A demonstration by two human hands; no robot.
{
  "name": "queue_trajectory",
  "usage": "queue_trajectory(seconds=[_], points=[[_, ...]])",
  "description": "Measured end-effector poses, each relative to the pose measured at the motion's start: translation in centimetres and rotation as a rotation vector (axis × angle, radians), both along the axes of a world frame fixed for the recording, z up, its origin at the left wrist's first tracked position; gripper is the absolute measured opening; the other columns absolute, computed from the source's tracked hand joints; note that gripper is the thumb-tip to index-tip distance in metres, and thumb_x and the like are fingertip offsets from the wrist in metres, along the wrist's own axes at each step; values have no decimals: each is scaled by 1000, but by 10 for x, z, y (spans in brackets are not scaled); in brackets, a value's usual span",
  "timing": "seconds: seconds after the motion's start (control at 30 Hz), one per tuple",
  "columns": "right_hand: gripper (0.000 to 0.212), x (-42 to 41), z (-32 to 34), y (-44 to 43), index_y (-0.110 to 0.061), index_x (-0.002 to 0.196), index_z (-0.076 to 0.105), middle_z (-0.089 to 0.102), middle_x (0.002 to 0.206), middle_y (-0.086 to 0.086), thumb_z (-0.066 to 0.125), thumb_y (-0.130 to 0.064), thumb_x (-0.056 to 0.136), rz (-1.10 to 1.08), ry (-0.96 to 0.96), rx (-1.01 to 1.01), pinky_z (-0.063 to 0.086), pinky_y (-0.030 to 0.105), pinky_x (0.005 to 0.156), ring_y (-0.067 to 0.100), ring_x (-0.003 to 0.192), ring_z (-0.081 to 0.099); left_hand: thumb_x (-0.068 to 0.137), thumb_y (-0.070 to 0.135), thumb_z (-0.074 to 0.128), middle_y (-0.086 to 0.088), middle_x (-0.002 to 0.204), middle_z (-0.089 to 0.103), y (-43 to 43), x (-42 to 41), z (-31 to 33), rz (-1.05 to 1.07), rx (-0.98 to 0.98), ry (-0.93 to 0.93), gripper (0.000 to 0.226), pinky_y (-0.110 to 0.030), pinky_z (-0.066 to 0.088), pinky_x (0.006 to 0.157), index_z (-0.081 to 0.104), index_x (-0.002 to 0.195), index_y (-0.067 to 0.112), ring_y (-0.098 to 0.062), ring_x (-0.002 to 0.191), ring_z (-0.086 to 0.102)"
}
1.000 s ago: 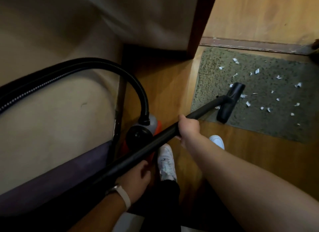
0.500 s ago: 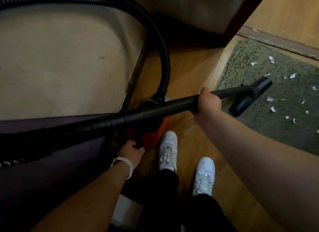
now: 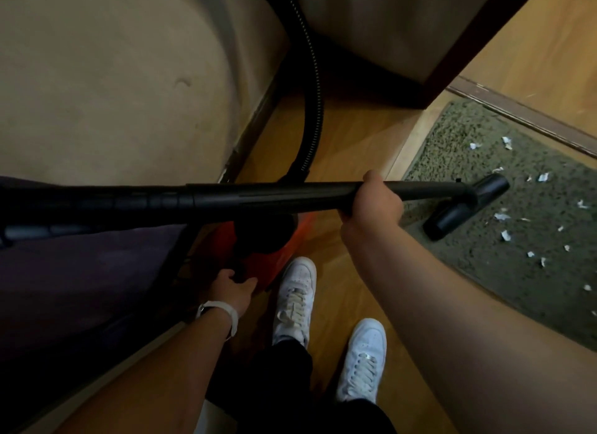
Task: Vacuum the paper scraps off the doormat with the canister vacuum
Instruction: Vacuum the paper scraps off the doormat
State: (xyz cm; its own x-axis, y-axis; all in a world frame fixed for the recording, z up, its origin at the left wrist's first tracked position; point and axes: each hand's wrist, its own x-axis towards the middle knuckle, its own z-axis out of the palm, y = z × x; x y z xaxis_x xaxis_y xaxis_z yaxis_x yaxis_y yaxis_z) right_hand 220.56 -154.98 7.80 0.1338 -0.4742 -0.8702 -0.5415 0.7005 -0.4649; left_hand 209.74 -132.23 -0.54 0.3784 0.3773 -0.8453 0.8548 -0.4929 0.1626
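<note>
Home entryway: doormat (image 3: pixel 504 272) at door threshold (image 3: pixel 523 116), wood floor (image 3: pixel 349 136), sofa (image 3: pixel 106 87).

Dim corner of a room by a doorway, floored in wood.
Honey-brown wood floor (image 3: pixel 352 142), softly and unevenly lit; at left 1 broad beige surface (image 3: pixel 113 87) marked with a small dent, set above a dark purple surface (image 3: pixel 80 272); farther back a pale panel (image 3: pixel 371 19) edged by 1 dark brown post (image 3: pixel 465 49); at upper right a dull metal threshold strip (image 3: pixel 517 118) running diagonally beside lighter wood (image 3: pixel 555 45).
</note>
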Motion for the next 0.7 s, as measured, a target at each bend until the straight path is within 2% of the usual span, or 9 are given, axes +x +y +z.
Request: queue_trajectory(seconds=[0.03, 0.13, 0.2, 0.43, 0.6, 0.7], points=[[73, 0, -1, 4, -11, 134, 45, 59, 121, 13, 67, -38, 70, -12, -11, -2, 62, 47, 78, 29, 92, 67, 86, 34, 67, -14, 140, 47, 0, 1, -4, 0, -5, -13, 69, -38, 41, 96, 36, 143, 10, -33, 121, 50], [44, -3, -3, 13, -14, 118, 38, 59, 106, 11, 66, -26, 85, -24, -5, -12, 61, 48, 81, 26, 87, 65, 87, 29, 67, -14, 140, 47, -4, 3, -12, 26, -16, -50, 67, -38, 41, 98, 36, 143, 9, -34, 123, 49], [40, -4, -7, 17, -15, 116, 38, 59, 102, 9, 65, -24, 88, -36, -4, -2, 61, 47, 80, 24, 83, 65, 88, 27, 67, -15, 139, 49, -5, 3, -16, 40, -15, -63, 64, -39, 41, 98, 38, 142, 8, -34, 122, 50], [42, -3, -7, 24, -12, 121, 41, 60, 99, 7, 64, -27, 89, -8, 26, -15, 61, 43, 77, 21, 79, 64, 88, 27, 67, -15, 140, 48, -3, 1, -31, 104, -10, -74, 65, -41, 41, 101, 37, 143, 8, -35, 124, 49], [50, -3, -11, 24, -11, 130, 45, 63, 103, 8, 65, -27, 88, 1, 15, -25, 62, 46, 80, 20, 81, 66, 85, 30, 68, -15, 143, 47, -3, -2, -39, 125, -14, -65, 71, -44, 39, 106, 36, 144, 8, -34, 127, 47], [55, -3, -14, 23, -10, 134, 43, 63, 102, 7, 65, -26, 86, 8, 7, -36, 62, 45, 79, 19, 81, 65, 86, 25, 68, -16, 142, 47, -4, -3, -43, 178, -12, -88, 68, -40, 39, 105, 37, 144, 6, -33, 127, 48]])
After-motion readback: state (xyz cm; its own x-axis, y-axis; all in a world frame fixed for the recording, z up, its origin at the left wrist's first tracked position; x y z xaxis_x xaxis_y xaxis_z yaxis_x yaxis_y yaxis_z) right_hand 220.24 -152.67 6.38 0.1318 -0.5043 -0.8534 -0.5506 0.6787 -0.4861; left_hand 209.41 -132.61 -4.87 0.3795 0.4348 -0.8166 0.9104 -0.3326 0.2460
